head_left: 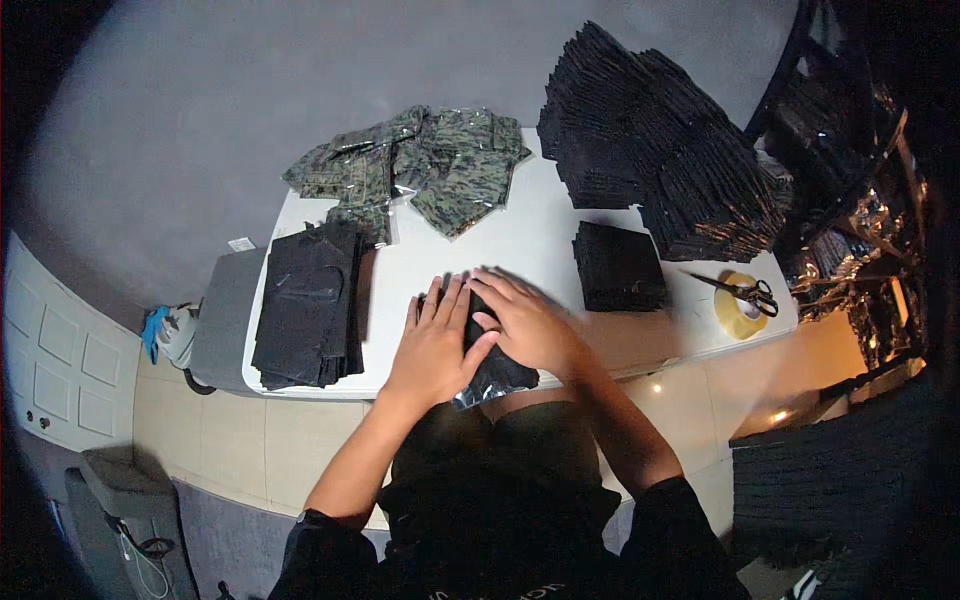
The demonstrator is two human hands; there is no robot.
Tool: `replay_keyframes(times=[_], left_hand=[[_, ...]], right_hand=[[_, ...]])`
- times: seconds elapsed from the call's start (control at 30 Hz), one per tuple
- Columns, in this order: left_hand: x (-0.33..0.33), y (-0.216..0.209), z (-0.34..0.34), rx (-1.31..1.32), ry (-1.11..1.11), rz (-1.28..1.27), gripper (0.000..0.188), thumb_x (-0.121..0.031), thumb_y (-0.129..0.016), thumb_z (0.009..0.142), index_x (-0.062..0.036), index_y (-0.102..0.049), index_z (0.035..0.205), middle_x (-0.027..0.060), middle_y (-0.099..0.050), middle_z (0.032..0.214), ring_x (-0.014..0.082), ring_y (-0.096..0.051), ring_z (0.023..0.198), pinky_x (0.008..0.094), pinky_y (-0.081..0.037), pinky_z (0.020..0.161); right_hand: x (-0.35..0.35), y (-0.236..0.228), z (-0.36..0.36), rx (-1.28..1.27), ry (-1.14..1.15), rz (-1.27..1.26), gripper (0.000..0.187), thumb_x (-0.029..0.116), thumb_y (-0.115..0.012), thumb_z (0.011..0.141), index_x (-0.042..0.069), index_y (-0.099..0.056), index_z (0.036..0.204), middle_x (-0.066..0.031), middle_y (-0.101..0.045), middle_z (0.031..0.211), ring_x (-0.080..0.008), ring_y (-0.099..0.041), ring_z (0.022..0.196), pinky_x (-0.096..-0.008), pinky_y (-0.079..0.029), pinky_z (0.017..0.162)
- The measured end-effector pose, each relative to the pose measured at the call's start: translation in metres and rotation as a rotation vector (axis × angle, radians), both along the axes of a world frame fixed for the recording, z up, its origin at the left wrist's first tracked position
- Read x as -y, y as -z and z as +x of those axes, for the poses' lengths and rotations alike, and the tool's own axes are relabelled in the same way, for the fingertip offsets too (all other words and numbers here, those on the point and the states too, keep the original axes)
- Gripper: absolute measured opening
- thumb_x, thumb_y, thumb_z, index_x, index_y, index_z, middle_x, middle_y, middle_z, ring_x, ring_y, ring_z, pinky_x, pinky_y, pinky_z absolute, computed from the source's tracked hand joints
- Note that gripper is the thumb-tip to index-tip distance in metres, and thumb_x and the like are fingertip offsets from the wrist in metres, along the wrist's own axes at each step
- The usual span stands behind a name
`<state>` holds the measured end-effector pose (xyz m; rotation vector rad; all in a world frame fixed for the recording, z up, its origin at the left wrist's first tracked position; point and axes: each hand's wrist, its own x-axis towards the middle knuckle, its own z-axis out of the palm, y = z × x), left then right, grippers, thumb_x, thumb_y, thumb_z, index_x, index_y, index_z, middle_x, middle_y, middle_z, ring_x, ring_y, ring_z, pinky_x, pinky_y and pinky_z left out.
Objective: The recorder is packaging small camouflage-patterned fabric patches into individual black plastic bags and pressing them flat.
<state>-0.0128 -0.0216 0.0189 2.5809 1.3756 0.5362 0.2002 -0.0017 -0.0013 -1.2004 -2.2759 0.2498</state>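
At the front edge of the white table lies a folded black garment in a clear plastic bag (pixel 503 377), mostly covered by my hands. My left hand (pixel 432 345) rests flat on its left part with the fingers stretched away from me. My right hand (pixel 522 325) lies flat over its upper right part, fingers pointing up and left, its thumb close to the left thumb. Neither hand grips anything. The bag's shiny lower end sticks out toward me past the table edge.
A stack of folded black cloth (pixel 305 305) stands left, a smaller black stack (pixel 618 268) right. Bagged camouflage garments (pixel 460 165) lie behind. Tall black piles (pixel 650 140) fill the back right. Scissors (pixel 745 292) rest on a tape roll (pixel 735 318) near the right edge of the table (pixel 430 250).
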Motion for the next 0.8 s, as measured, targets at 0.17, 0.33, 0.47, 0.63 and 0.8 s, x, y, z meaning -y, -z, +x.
replay_keyframes(times=[0.17,0.33,0.47,0.63,0.8], left_hand=[[-0.002,0.018,0.002,-0.027,-0.054,-0.061,0.095,-0.067,-0.046,0.111,0.0075,-0.037,0.17,0.0274,-0.038,0.177,0.0458,-0.028,0.168,0.0691,-0.02,0.134],[-0.002,0.025,0.0,-0.046,-0.047,-0.045,0.101,-0.072,-0.047,0.109,0.0067,-0.034,0.171,0.0264,-0.035,0.179,0.0445,-0.026,0.169,0.0711,-0.017,0.134],[-0.003,0.027,0.0,-0.077,-0.044,-0.014,0.106,-0.075,-0.048,0.107,0.0064,-0.032,0.172,0.0263,-0.033,0.18,0.0447,-0.026,0.169,0.0719,-0.016,0.133],[-0.004,0.029,-0.001,-0.086,-0.02,0.01,0.11,-0.079,-0.049,0.105,0.0061,-0.032,0.172,0.0271,-0.033,0.179,0.0458,-0.027,0.169,0.0735,-0.016,0.133],[0.0,0.027,-0.01,-0.089,-0.008,0.042,0.111,-0.079,-0.052,0.103,0.0051,-0.032,0.173,0.0264,-0.034,0.179,0.046,-0.028,0.168,0.0724,-0.017,0.133]], right_hand=[[-0.002,0.016,-0.007,0.162,0.004,-0.071,0.067,0.038,-0.051,0.117,-0.003,-0.042,0.169,-0.023,-0.039,0.178,-0.0417,-0.035,0.166,-0.0533,-0.029,0.135],[-0.002,0.026,-0.008,0.221,0.024,0.003,0.071,0.043,-0.049,0.118,-0.003,-0.038,0.171,-0.023,-0.034,0.18,-0.0416,-0.031,0.168,-0.0561,-0.027,0.136],[-0.002,0.027,-0.007,0.243,0.022,0.021,0.072,0.044,-0.049,0.118,-0.003,-0.038,0.17,-0.023,-0.033,0.181,-0.0412,-0.03,0.168,-0.0572,-0.026,0.136],[0.001,0.031,-0.001,0.271,0.025,0.12,0.073,0.045,-0.057,0.113,-0.003,-0.044,0.168,-0.0211,-0.037,0.179,-0.0401,-0.035,0.166,-0.0599,-0.032,0.132],[0.015,0.028,0.004,0.288,-0.003,0.06,0.073,0.044,-0.054,0.115,0.0,-0.038,0.172,-0.0219,-0.03,0.182,-0.0417,-0.028,0.169,-0.0613,-0.025,0.135]])
